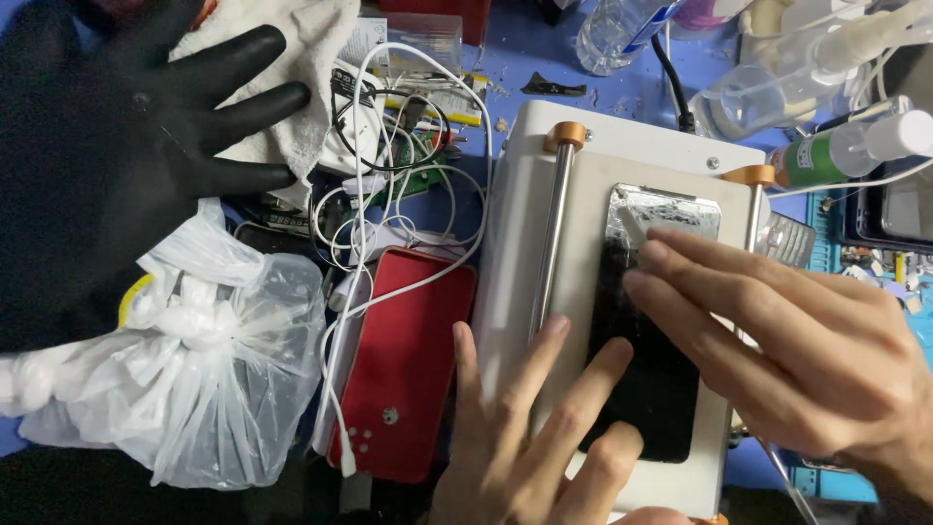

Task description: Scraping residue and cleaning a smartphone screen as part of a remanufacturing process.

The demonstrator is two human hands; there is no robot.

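- The left hand (530, 437) is lying flat and open on the white heating machine (515, 243); its fingers are spread, and two fingertips are resting on the lower edge of the black phone screen (646, 379). It is gripping nothing.
- The right hand (777, 350) is also open, with fingers stretched out. Two fingertips are pressing on the upper part of the screen, where the glass is cracked and looking silver — whether a thin tool is under the fingers, I cannot tell.
- One phone screen is lying on the machine, between two metal rods (556, 233) with orange caps.
- One black glove (107, 156) is spreading its fingers at the upper left; it is resting on a white cloth (301, 78).
- One clear plastic bag (224, 379) with white things inside is sitting at the lower left.
- One red phone case (403, 365) is lying just beside the machine, and white cables (398, 194) are crossing over it.
- At least three clear plastic bottles (622, 29) are standing at the top right — one is having a green label (816, 160).
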